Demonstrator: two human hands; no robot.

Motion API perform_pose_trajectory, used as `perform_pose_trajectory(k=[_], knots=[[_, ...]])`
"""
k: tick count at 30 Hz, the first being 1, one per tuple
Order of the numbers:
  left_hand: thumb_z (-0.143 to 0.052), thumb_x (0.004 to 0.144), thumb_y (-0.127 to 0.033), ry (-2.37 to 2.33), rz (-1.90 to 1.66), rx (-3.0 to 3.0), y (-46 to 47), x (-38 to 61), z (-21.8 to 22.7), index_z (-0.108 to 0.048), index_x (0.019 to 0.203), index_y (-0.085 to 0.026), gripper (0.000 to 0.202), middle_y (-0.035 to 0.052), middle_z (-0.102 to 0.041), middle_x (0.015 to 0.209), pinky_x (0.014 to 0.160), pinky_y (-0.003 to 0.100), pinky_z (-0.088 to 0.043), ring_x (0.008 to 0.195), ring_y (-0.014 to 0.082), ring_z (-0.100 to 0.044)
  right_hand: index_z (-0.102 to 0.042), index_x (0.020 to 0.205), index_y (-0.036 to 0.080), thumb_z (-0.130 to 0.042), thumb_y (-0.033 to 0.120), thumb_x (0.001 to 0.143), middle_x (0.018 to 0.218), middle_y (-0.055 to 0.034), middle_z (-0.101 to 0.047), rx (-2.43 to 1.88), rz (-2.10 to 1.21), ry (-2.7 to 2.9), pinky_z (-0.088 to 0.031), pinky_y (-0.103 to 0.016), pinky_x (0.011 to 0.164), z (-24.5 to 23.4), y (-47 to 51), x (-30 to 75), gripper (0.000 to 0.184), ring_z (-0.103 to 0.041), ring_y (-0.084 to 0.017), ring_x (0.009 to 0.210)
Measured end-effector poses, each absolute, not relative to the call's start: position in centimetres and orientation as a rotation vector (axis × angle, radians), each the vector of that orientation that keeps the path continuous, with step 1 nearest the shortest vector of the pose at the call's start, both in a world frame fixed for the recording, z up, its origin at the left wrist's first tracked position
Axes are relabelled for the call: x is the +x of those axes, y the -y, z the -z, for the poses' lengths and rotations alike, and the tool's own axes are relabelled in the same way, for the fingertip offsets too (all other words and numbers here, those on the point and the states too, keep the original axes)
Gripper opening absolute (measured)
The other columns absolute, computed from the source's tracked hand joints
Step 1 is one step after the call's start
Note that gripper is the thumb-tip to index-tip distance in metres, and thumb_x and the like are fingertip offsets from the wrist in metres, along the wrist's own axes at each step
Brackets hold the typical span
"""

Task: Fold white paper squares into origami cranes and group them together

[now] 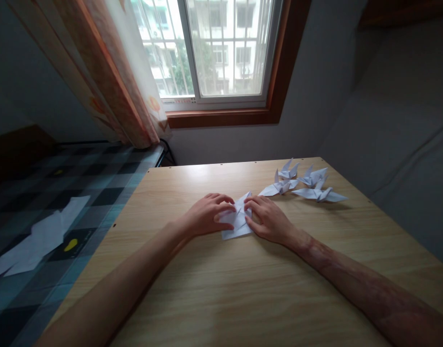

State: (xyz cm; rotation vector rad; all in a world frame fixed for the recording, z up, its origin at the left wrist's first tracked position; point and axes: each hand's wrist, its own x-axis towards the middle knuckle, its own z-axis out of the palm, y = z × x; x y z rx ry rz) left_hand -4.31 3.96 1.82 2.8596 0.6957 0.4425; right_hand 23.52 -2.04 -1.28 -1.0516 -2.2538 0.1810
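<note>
A piece of white paper with fold lines lies on the wooden table between my two hands. My left hand has its fingers curled over the paper's left side, with the thumb on its near part. At the right edge, my right hand grips the same paper with bent fingers and thumb. The fingertips of both hands come close to each other over the middle of the sheet. Part of the paper is hidden under the fingers.
Several folded paper cranes stand on the table at the back right. Loose white paper lies on the checked bed to the left. Behind are a curtain and a barred window.
</note>
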Motion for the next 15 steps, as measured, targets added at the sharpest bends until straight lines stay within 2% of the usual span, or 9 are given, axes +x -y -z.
perform_pose_trajectory(k=[3,6,12,15], knots=[[-0.074,0.100,-0.039,-0.630,-0.400,2.881,-3.9,-4.7,-2.5,-0.079,0.121,-0.028,0.023,0.0067,-0.078,0.129,0.105,0.040,-0.053,0.112,0.0256,-0.074,-0.065,0.115,0.024,-0.072,0.019,0.095,0.132,-0.0119,-0.073,-1.026,-0.189,2.248,-0.051,-0.050,0.112,1.6,2.0,23.6,0.022,-0.067,-0.032,0.124],[-0.072,0.095,-0.029,-0.641,-0.369,2.907,-3.2,-4.5,-3.2,-0.079,0.118,-0.025,0.024,0.0066,-0.079,0.123,0.099,0.038,-0.056,0.105,0.0249,-0.077,-0.064,0.118,0.024,-0.074,0.021,0.092,0.136,-0.0129,-0.072,-1.012,-0.214,2.251,-0.050,-0.051,0.114,1.7,2.0,23.6,0.028,-0.067,-0.033,0.126],[-0.074,0.088,-0.040,-0.635,-0.275,2.967,-1.7,-3.6,-4.9,-0.078,0.114,-0.023,0.032,0.0092,-0.080,0.118,0.095,0.041,-0.058,0.098,0.0279,-0.078,-0.063,0.125,0.023,-0.075,0.024,0.091,0.136,-0.0135,-0.073,-1.010,-0.222,2.270,-0.050,-0.052,0.113,1.2,2.1,23.6,0.036,-0.068,-0.034,0.124],[-0.076,0.086,-0.041,-0.642,-0.215,2.994,-1.4,-3.5,-5.4,-0.075,0.127,-0.022,0.045,0.0093,-0.080,0.120,0.093,0.042,-0.059,0.099,0.0295,-0.079,-0.063,0.125,0.023,-0.075,0.026,0.093,0.137,-0.0135,-0.073,-1.019,-0.211,2.286,-0.050,-0.052,0.113,1.2,2.1,23.6,0.034,-0.068,-0.034,0.125]])
